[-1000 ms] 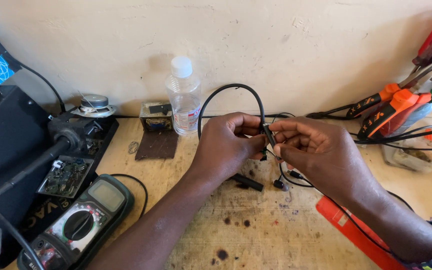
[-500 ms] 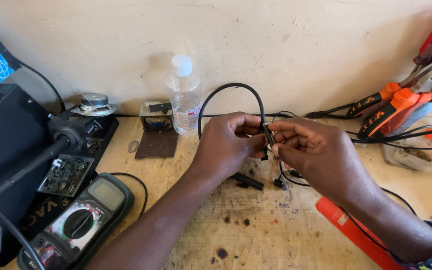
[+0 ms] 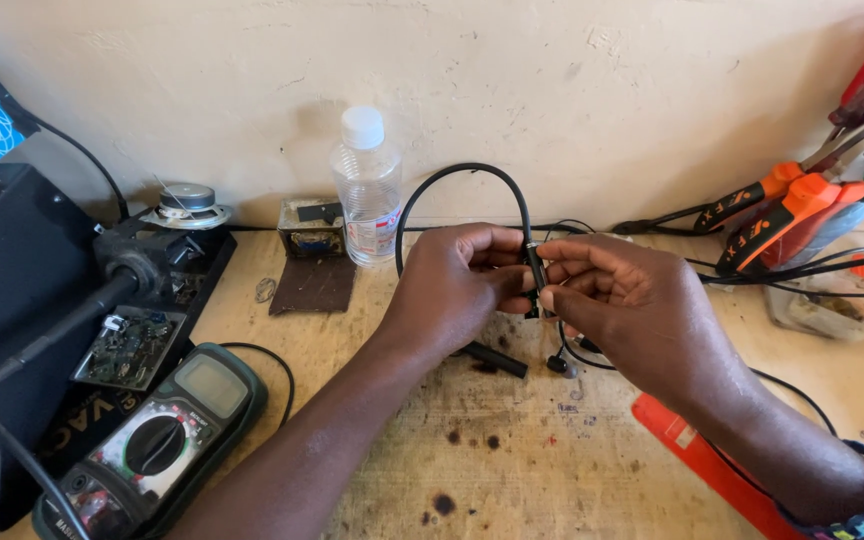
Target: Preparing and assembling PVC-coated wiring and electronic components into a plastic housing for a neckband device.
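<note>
Item, counter: worn wood, stained, carrying a black case at left, a green multimeter, a clear plastic bottle by the wall and orange-handled pliers at right. Item, hands: the left hand and right hand are meeting above mid-counter, each grip pinching closed on the black cable, which is arching in a thin glossy loop above the left hand. Handling, judged: keeping both pinches close beside the small dark fitting where the fingertips meet is likely steadying it best.
</note>
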